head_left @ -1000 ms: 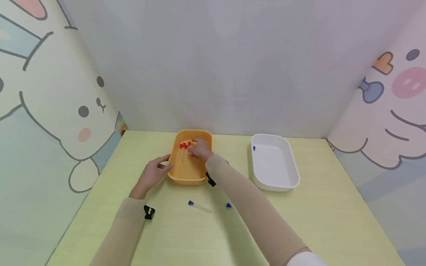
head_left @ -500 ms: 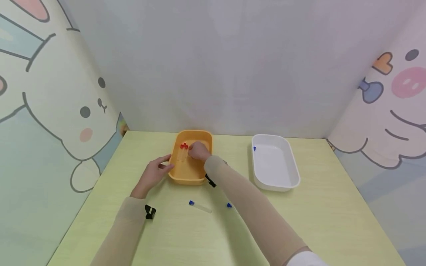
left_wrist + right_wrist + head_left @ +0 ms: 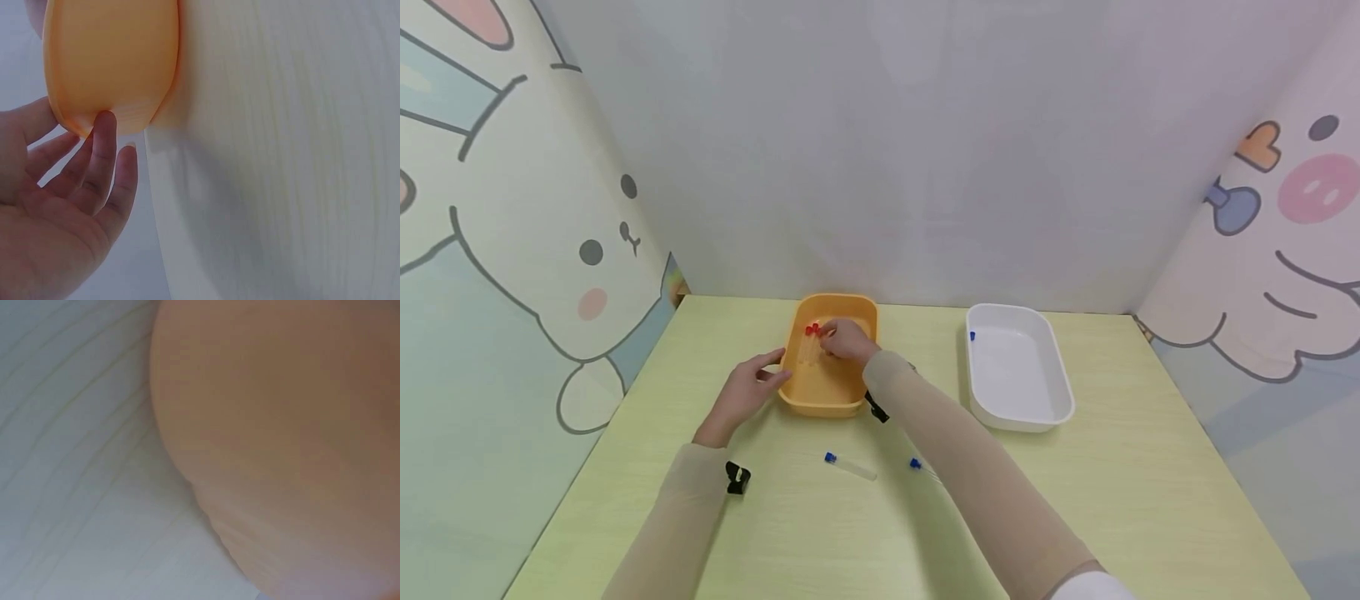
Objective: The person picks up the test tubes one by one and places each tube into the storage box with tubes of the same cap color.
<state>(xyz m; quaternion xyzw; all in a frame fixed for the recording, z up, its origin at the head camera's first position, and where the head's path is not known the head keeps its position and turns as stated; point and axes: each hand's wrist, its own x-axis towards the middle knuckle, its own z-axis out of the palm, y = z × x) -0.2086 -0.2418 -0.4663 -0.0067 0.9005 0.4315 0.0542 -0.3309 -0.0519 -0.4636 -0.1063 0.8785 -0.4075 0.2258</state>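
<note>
My right hand [image 3: 847,339] reaches into the orange tray [image 3: 823,408], fingers bent down at several red-capped tubes [image 3: 808,331]. Its fingertips are hidden, so I cannot tell whether they pinch a tube. The clear tube bodies lie towards me on the tray floor. Against the tray's left side rests my left hand [image 3: 747,387], thumb and fingers apart. In the left wrist view, the left fingers [image 3: 105,140] touch the tray's end wall [image 3: 115,62] with the thumb at its rim. An orange-brown surface fills much of the right wrist view, hiding the right hand.
Right of the orange tray stands a white tray [image 3: 1022,423] with a small blue cap [image 3: 972,336] at its left wall. On the table before me lie a blue-capped tube [image 3: 850,467] and another blue cap [image 3: 915,463], its clear body partly behind my right sleeve [image 3: 977,467].
The right fingers have bent down and moved slightly left over the red caps, covering one that showed a second ago. The left hand stays at the tray's side.
</note>
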